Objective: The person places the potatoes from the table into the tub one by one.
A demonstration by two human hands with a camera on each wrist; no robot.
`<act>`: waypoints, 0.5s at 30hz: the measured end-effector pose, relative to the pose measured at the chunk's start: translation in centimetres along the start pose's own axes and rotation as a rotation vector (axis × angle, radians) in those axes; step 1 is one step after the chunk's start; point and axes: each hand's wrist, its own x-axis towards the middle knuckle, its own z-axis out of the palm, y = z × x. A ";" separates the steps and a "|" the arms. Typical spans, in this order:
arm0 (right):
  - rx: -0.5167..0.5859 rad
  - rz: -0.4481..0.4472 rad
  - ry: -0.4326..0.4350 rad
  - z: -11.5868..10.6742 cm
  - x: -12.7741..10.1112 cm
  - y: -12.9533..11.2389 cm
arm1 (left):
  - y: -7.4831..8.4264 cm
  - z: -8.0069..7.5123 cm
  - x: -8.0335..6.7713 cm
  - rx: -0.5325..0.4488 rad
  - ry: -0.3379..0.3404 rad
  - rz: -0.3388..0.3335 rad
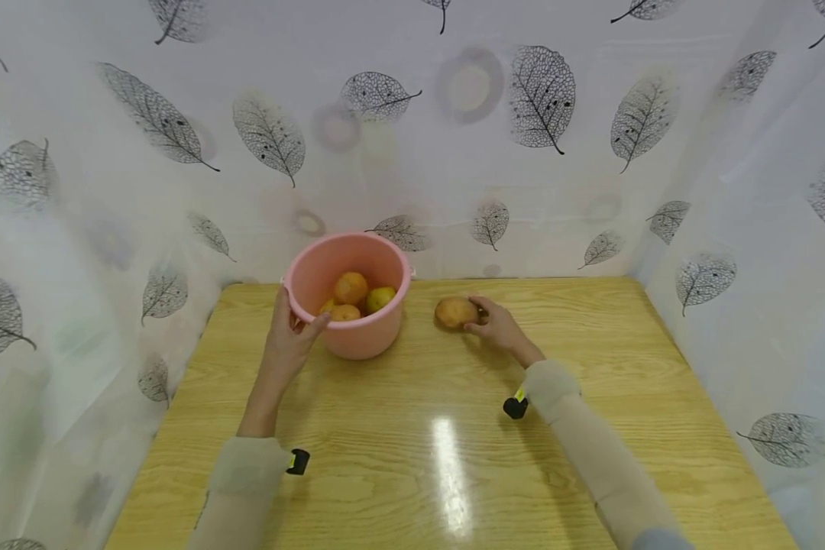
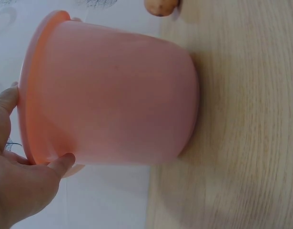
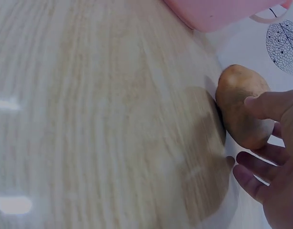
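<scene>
Sleeved forearms at frame bottom lead up to left hand (image 1: 290, 336) gripping pink bucket (image 1: 357, 336) rim at center, right hand (image 1: 498, 327) fingers loosely curled, touching potato (image 1: 456, 312) lying just left of them on counter (image 1: 454, 458), long axis left-right.

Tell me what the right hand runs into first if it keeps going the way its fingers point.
The right hand would meet the potato at once; its fingertips already seem to touch it. Farther along stands the pink bucket.
</scene>
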 end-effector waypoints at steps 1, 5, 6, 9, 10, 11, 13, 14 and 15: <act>-0.002 0.004 0.016 0.2 -0.1 -0.1 | 0.0 0.0 0.0 -0.001 0.001 0.001; -0.019 0.020 0.066 0.8 -0.4 -0.6 | -0.1 0.0 0.0 -0.004 0.000 0.002; -0.022 0.023 0.077 1.0 -0.4 -0.6 | -0.1 0.0 0.0 -0.004 0.000 0.003; -0.038 0.029 0.106 1.5 -0.5 -0.8 | -0.1 0.0 0.1 -0.010 -0.001 0.008; -0.050 0.033 0.115 1.7 -0.5 -0.8 | -0.1 0.0 0.1 -0.011 -0.002 0.008; -0.059 0.035 0.122 1.9 -0.5 -0.8 | -0.1 -0.1 0.1 -0.013 -0.003 0.008; -0.087 0.044 0.136 2.3 -0.4 -0.8 | 0.0 -0.1 0.1 -0.015 -0.005 0.006; -0.094 0.050 0.142 2.5 -0.4 -0.9 | 0.0 -0.1 0.2 -0.017 -0.006 0.005; -0.103 0.055 0.148 2.6 -0.4 -1.0 | 0.0 -0.1 0.1 -0.018 -0.007 0.005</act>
